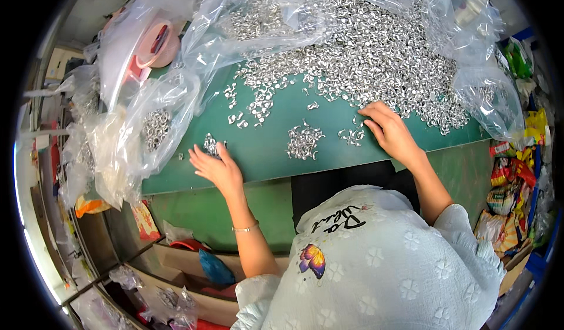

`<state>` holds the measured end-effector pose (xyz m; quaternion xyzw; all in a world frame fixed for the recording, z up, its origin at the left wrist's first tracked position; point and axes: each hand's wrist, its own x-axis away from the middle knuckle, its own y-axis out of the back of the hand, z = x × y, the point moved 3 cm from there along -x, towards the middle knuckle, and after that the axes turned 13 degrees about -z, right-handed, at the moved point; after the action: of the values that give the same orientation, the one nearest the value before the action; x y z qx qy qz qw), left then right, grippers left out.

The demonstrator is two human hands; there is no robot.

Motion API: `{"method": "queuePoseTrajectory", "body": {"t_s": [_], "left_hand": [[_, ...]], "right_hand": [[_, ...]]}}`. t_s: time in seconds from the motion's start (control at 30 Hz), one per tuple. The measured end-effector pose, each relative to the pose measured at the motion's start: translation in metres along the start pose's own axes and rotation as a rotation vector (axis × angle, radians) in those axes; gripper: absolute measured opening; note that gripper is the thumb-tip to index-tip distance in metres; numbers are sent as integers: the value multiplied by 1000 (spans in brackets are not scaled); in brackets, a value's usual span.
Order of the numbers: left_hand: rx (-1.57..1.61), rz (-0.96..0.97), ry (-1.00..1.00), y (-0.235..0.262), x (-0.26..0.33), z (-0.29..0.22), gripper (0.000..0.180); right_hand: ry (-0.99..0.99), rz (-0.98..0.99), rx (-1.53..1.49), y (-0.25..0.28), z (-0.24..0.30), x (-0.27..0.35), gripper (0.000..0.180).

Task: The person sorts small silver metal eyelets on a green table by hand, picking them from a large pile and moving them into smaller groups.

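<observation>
Small shiny silver, curved metal pieces lie in a large heap (364, 66) across the far side of the green table (252, 154). My left hand (217, 168) is at the near left, fingers spread, beside a small pile of these pieces (210, 144) that its fingers partly hide. On the right, my right hand (392, 133) rests at the near edge of the heap. Its fingers are bent and its thumb stands apart, with a loose cluster of pieces (352, 136) just left of it. Between my hands sits another small pile (304, 141).
Clear plastic bags (252, 19) holding more pieces lie at the back, and another bag (155, 130) is at the left. A pink basket (158, 43) stands behind it. Colourful packets (505, 189) fill a shelf on the right. An open drawer (182, 265) is below the table.
</observation>
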<state>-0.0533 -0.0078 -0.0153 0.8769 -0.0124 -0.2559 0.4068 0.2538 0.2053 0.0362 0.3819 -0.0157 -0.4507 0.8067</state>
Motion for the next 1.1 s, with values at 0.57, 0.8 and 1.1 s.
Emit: {"method": "queuePoseTrajectory", "body": {"t_s": [0.57, 0.8, 1.1], "left_hand": [[359, 256, -307, -31, 126, -155, 36], [750, 37, 116, -18, 138, -161, 38], [1327, 492, 1377, 13, 218, -96, 21]], "right_hand": [[74, 13, -411, -51, -1, 24, 41], [-1, -53, -679, -55, 4, 11, 34], [228, 41, -489, -67, -4, -1, 34]]}}
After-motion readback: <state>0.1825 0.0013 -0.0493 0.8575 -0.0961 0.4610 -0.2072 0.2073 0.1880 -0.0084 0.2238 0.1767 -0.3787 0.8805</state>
